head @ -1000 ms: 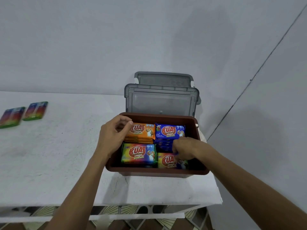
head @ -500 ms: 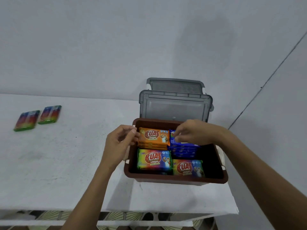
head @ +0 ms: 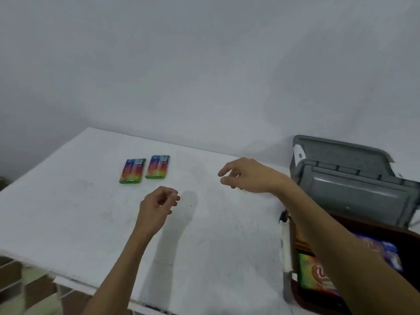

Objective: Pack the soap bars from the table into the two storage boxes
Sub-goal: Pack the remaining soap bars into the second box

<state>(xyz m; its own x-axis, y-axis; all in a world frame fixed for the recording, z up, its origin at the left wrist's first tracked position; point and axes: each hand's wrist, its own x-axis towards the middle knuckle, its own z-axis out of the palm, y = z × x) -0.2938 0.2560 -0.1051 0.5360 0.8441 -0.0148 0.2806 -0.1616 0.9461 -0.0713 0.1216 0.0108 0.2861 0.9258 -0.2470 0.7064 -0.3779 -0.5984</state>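
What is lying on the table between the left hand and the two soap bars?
Nothing: in the head view, only bare white table separates the left hand from the two soap bars.

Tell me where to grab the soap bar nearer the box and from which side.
Pinch the soap bar across its long edges, from above. It lies flat on the table, so only its top and edges are free, and a narrow gap separates it from the other bar.

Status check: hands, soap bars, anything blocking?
Left hand, right hand empty, above the table. Two soap bars side by side, unpacked. Brown box open, holding soaps. Nothing between hands and bars.
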